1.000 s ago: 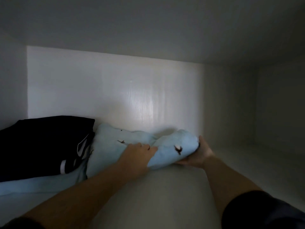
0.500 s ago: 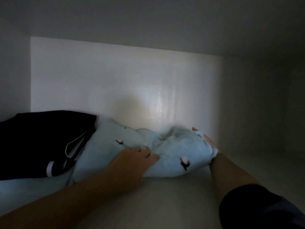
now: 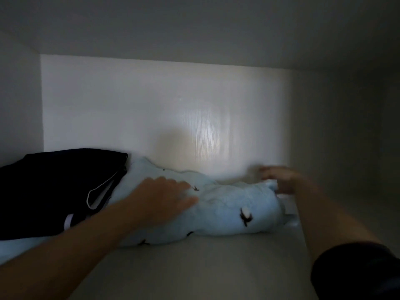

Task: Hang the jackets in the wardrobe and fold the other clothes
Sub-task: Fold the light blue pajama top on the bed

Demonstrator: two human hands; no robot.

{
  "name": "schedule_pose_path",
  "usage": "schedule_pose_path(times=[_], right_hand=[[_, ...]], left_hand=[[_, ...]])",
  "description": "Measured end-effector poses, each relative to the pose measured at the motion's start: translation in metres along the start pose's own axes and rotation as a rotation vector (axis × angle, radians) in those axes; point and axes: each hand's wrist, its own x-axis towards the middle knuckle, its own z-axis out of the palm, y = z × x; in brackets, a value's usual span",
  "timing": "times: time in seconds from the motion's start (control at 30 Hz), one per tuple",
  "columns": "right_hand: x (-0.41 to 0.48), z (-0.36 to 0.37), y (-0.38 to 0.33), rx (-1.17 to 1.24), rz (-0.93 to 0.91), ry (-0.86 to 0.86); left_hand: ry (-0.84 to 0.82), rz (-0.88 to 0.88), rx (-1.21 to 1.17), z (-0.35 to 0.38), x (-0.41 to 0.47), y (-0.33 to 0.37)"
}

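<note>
Inside the wardrobe (image 3: 194, 24), a soft light is glowing on the far white back wall (image 3: 151, 105). The right wall (image 3: 346, 137) is sitting in shadow. The near shelf (image 3: 216, 267) is looking dim.

The one head camera looked forward and a little down into a wardrobe compartment (image 3: 337, 131) from close by, straight at its back panel (image 3: 108, 100).

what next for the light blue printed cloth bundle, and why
Probably withdraw both hands: the light blue printed cloth bundle lies on the white shelf beside the black garment, left hand flat on it, right hand at its end.
</note>
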Motion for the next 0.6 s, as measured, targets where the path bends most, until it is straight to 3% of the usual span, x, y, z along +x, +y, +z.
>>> schedule_pose_path(times=[0.1, 0.23, 0.3, 0.4, 0.5, 0.6], right_hand=[[-0.021, 0.003, -0.050, -0.031, -0.094, -0.068], [-0.041, 0.082, -0.090, -0.307, -0.155, -0.360], [-0.037, 0.120, -0.087, -0.497, -0.135, -0.424], [-0.027, 0.134, -0.068, -0.741, -0.077, -0.329], [-0.028, 0.124, -0.048, -0.660, 0.111, -0.081], [-0.035, 0.119, -0.043, -0.675, -0.033, 0.051]], left_hand=[[-0.166, -0.155, -0.155, 0.004, 0.005, -0.044], [-0.189, -0.280, -0.332, 0.032, 0.007, -0.072], [-0.181, -0.318, -0.354, 0.040, 0.014, -0.075], [-0.204, -0.380, -0.403, 0.047, 0.016, -0.076], [-0.254, -0.430, -0.382, 0.055, 0.015, -0.075], [-0.297, -0.490, -0.410, 0.054, 0.017, -0.072]])
